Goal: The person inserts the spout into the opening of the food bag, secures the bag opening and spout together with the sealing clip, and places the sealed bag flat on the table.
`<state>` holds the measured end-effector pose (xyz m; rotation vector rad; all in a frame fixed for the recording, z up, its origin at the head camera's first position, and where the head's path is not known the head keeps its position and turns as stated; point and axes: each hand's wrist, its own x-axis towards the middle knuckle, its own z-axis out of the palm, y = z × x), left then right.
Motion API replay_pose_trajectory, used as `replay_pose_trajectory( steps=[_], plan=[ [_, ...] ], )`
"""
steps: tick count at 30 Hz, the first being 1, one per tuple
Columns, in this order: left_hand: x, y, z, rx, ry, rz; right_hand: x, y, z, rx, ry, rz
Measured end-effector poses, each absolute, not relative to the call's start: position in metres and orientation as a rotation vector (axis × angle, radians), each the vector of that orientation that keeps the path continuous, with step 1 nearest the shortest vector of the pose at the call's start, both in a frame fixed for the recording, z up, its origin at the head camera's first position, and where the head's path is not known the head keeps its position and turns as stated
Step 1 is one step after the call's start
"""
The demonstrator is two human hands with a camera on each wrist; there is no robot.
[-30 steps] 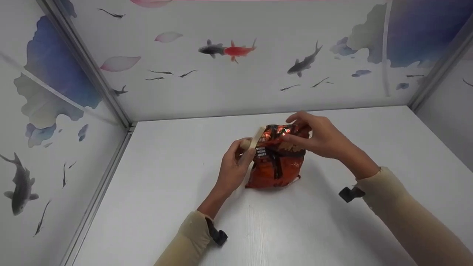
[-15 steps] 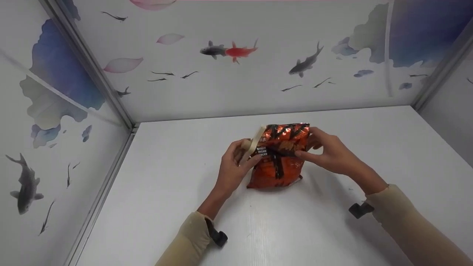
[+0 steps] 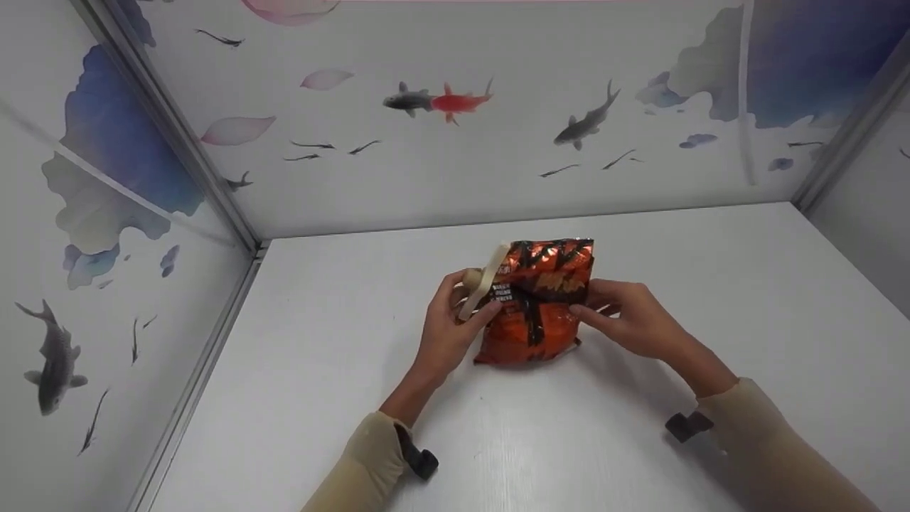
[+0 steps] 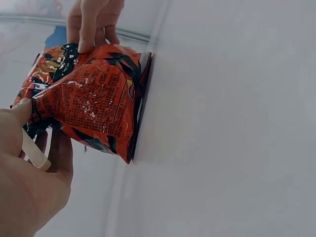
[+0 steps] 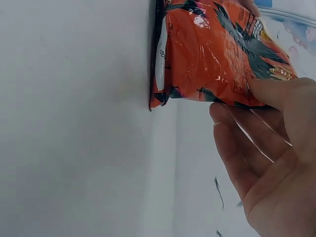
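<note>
An orange-and-black snack bag stands upright on the white table, its shiny top part rising above the bulging lower part. My left hand grips the bag's left side, thumb on the front. The same hand holds a long cream bag clip, slanting along the bag's upper left edge; its end shows between thumb and fingers in the left wrist view. On the other side my right hand pinches the bag's right edge, thumb in front and fingers behind. Fine print covers the bag's face in the left wrist view.
The white tabletop extends around the bag. Behind it rises a back panel printed with fish and petals. A side panel with a metal corner rail stands at the left.
My right hand has moved down from the bag's top to its right edge. The bag's top has come upright and flat. My left thumb has shifted from the clip onto the bag's front.
</note>
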<state>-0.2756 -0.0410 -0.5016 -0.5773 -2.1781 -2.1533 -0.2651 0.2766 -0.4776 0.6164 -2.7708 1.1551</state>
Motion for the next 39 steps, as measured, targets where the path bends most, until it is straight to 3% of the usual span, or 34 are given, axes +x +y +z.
replay_pose_trajectory(
  steps=[28, 39],
  plan=[
    [-0.276, -0.051, -0.492, -0.6, -2.212, -2.017, -0.257, 0.269, -0.478, 0.655, -2.634, 1.184],
    [-0.273, -0.047, -0.491, -0.44, -2.268, -2.035, -0.256, 0.269, -0.483, 0.628, -2.632, 1.391]
  ],
)
